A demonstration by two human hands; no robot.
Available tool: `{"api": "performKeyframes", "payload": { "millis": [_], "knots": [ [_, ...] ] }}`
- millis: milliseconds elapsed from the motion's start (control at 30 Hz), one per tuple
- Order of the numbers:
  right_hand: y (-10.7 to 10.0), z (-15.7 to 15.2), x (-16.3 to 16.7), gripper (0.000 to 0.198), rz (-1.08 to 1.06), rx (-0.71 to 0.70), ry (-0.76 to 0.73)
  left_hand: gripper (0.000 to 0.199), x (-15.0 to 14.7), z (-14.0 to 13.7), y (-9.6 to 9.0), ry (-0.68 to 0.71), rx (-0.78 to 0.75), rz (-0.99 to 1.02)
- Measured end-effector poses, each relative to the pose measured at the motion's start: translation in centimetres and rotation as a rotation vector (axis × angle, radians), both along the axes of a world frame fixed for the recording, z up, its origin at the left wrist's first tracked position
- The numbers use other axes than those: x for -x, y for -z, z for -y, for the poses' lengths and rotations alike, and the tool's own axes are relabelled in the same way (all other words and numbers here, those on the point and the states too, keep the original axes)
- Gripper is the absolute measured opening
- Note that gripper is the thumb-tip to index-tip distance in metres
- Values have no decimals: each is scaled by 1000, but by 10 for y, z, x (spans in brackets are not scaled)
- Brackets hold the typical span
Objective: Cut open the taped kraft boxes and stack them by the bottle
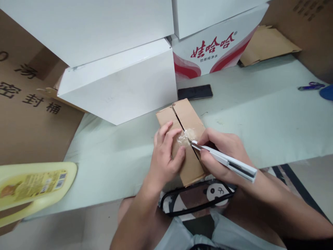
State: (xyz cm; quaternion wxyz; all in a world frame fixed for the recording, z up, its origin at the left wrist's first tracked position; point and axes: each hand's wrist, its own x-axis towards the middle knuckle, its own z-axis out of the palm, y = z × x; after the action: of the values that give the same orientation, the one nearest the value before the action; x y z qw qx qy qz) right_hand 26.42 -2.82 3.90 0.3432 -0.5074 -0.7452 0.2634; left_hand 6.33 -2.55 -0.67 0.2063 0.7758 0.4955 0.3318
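A small brown cardboard box lies near the table's front edge, a dark seam running between its two top flaps. Clear tape crosses the seam at the middle, wrinkled and shiny. My left hand rests on the left flap with its fingers apart, pressing beside the tape. In my right hand is a white box cutter, gripped between thumb and fingers. Its blade points left and meets the tape at the seam. The underside of the box is hidden.
Behind the box lies a black phone, beside large white boxes. Scissors with purple handles and a blue object are at far right. A yellow bottle stands at left. Flattened cardboard leans at back right.
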Motion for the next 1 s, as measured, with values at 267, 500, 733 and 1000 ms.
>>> {"api": "performKeyframes", "payload": {
  "millis": [267, 500, 733, 1000],
  "knots": [
    [1, 0, -1, 4, 12, -28, -28, 38, 1, 0, 2, -3, -9, 17],
    [5, 2, 0, 4, 37, -129, -26, 38, 2, -1, 3, 7, -18, 22],
    [2, 0, -2, 5, 41, -116, -70, 37, 2, -2, 5, 2, -30, 23],
    [4, 0, -3, 4, 39, -107, -70, 36, 2, -1, 3, 7, -32, 35]
  ]
}}
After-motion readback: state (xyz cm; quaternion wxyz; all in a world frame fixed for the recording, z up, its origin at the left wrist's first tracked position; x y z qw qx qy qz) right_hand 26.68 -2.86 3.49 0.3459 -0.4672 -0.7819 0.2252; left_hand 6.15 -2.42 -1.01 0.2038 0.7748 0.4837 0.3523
